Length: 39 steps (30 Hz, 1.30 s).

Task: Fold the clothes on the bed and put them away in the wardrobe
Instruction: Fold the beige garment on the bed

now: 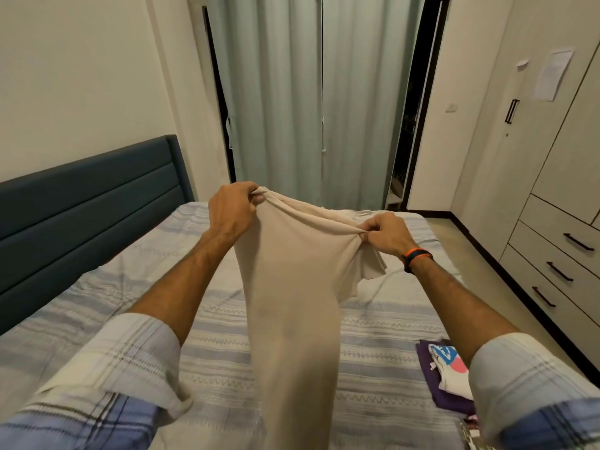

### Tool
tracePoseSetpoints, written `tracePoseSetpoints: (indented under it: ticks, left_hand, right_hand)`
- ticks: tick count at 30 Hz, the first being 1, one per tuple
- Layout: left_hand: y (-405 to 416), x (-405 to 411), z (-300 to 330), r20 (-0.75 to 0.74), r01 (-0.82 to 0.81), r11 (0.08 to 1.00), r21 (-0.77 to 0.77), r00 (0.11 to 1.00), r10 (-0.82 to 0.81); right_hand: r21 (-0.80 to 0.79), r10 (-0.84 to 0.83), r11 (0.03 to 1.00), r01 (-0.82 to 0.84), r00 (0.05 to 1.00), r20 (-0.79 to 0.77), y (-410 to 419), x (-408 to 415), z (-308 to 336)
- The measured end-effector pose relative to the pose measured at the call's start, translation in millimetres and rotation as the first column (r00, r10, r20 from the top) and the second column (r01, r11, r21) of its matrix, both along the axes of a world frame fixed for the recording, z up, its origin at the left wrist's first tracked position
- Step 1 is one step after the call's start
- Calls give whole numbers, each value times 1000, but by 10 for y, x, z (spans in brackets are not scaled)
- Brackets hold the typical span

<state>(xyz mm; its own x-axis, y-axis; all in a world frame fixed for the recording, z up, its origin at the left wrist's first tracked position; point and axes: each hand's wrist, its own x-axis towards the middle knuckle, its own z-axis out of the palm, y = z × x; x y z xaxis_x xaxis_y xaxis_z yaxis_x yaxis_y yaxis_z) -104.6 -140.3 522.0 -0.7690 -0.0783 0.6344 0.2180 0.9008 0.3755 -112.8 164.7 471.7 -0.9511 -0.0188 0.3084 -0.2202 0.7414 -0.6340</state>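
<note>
The left grip (232, 211) is clenching the top edge of a beige garment (292, 287), its fingers curled over a bunched corner of the cloth. The right grip (384, 233) is pinching the same edge a little lower and to the right of the left grip, thumb and fingers gathering the fabric into tight creases. Between the two grips the edge is sagging slightly, and below them the garment is hanging in one long panel toward the camera, above the bed (373, 336). Just under the right grip a short flap of the cloth is sticking out sideways, possibly a sleeve.

A black and orange wristband (417, 256) is sitting on the wrist just behind the right grip. Both forearms are showing bare below rolled-up plaid sleeves (130, 368).

The bed, covered in a blue and white striped sheet, is lying beneath both grips. Below and to the right of the right grip, a small stack of folded clothes (444, 371) is resting on the sheet: a white piece with a blue and pink print on top of a purple one. Far right of the right grip the wardrobe (532, 196) is standing with its doors closed and drawers beneath. Beyond both grips, pale green curtains (302, 102) are hanging, and to the left of the left grip the dark blue headboard (87, 196) is running along the wall.
</note>
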Motion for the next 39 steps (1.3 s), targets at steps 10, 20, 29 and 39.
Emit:
tracePoseSetpoints:
  ticks: [10,20,29,39]
  left_hand:
    - [-211,103,-303,708,354,900,255,565,-423]
    - [-282,-166,-1012,826,295,941,167,479,-297]
    - [-169,-827,-1564,720,62,997,56,689,-83]
    - [-92,-2118,-461,127,-37,932,360,992,-10]
  right_hand:
    - [-190,208,973,-128,839,502,93,143,-279]
    - [-130,222,974,-187,657,720,181,10,-853]
    - [-5,66,997,-81,773,631,7,-605,-1181]
    - [-194,-160,967,163,987,28,-186,-1842,-112]
